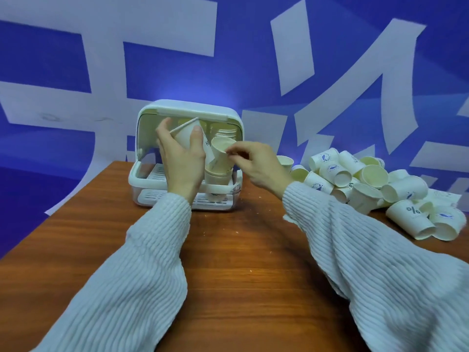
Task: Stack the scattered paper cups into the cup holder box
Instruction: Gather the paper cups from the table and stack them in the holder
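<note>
The white cup holder box (142, 174) stands open at the far side of the wooden table, its lid raised. Stacked paper cups (225, 132) show inside at the back right, and a short stack (215, 177) stands at its front. My left hand (181, 158) grips a white paper cup (186, 134) tilted in front of the box opening. My right hand (253, 161) pinches the rim of a second paper cup (220, 152), held tilted just above the front stack. A heap of scattered paper cups (368, 181) lies on the table to the right.
The brown wooden table (241, 262) stretches toward me between my sleeves. A blue wall with large white characters (330, 72) rises right behind the box. The table's left edge (63, 214) runs diagonally near the box.
</note>
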Tool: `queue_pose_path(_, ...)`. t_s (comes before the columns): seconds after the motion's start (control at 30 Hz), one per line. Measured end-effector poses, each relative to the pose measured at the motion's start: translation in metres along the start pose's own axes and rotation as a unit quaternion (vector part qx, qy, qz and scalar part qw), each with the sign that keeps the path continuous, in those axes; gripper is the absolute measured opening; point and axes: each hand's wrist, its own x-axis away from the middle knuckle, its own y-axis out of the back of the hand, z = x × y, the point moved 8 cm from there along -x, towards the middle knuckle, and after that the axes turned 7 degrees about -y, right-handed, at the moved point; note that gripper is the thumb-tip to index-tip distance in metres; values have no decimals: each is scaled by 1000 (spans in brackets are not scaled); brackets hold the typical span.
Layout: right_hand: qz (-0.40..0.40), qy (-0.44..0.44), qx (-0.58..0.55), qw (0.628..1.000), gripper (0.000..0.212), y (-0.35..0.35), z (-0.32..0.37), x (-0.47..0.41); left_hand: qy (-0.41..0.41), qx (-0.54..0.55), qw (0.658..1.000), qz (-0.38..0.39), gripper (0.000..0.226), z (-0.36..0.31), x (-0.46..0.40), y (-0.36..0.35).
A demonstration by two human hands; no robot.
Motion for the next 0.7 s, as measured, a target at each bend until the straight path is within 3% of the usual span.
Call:
queue_pose_path(0.23,127,-35,134,982,37,-51,-8,8,4,-74,997,15,55,11,2,0)
queue_pose_path(0.5,59,13,93,994,15,-55,-14,24,-62,-106,989,86,49,14,3,-17)
queue_pose_path(0.7,14,41,15,999,16,-54,-11,31,-138,-220,948,185,40,22,8,-45)
